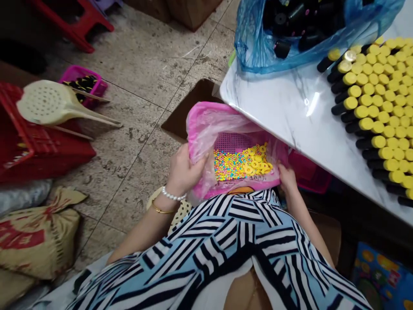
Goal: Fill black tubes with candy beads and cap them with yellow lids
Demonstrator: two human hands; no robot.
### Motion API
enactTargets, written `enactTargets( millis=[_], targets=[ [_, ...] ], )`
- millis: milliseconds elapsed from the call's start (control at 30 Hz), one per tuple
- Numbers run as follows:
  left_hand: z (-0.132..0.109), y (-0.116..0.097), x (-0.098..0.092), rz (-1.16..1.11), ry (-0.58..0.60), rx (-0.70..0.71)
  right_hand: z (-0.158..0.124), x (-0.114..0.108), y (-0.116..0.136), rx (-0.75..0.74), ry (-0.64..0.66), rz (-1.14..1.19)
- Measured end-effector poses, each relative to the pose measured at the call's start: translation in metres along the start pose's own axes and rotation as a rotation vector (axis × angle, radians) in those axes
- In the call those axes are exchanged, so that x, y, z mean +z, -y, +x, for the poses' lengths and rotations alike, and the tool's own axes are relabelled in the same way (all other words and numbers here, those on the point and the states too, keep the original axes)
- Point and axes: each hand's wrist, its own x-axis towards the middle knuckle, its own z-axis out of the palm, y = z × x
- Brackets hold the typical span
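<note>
1. Striped blouse point(222, 245) in blue, black and white fills the near edge; both forearms reach forward from it.
2. Left hand point(184, 172) is clenched on the near left rim of a pink tray point(192, 129), gathering the clear plastic liner point(222, 125) in its grip. Pearl bracelet point(173, 193) and gold bangle point(161, 211) sit on that wrist.
3. Right hand point(287, 178) grasps the near right rim, over the liner.
4. Pink tray lies between the hands, just beside the near edge of the marble-look worktop point(277, 103). Cardboard box point(190, 114) shows beyond it.
5. Inside the tray: a layer of pastel beads point(230, 164), with yellow rings point(256, 161) heaped on their right. Purple perforated plate point(230, 142) shows at the far side.
6. Worktop, right: tight rows of black tubes with yellow caps point(364, 125). Far edge: blue plastic bag point(254, 51) of black cylinders point(290, 21).
7. Tiled floor point(138, 56), left: red plastic crate point(41, 148) under a cream perforated scoop point(41, 103), magenta basket point(82, 82), woven sack point(38, 241), red stool point(74, 17).
8. Magenta crate point(309, 172) sits below the worktop edge, right.
</note>
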Motion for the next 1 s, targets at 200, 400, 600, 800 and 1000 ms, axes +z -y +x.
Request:
enactTargets(
  millis=[200, 400, 600, 800, 1000],
  targets=[
    [-0.001, 0.062, -0.008, -0.372, 0.223, -0.216, -0.029, -0.004, 0.027, -0.111, 0.179, 0.216],
    [0.002, 0.139, 0.001, -0.677, -0.003, -0.430, -0.092, 0.005, 0.083, -0.448, 0.396, -0.206],
    [-0.013, 0.139, -0.019, -0.769, -0.019, -0.345, -0.081, 0.025, 0.066, -0.609, 0.453, -0.382],
    [-0.033, 0.110, -0.030, -0.831, 0.000, -0.184, -0.087, 0.015, 0.071, -0.938, -0.019, -0.537],
    [-0.027, 0.102, -0.008, -0.876, 0.065, -0.130, -0.071, 0.099, 0.127, -1.316, 0.661, -0.603]
  ],
)
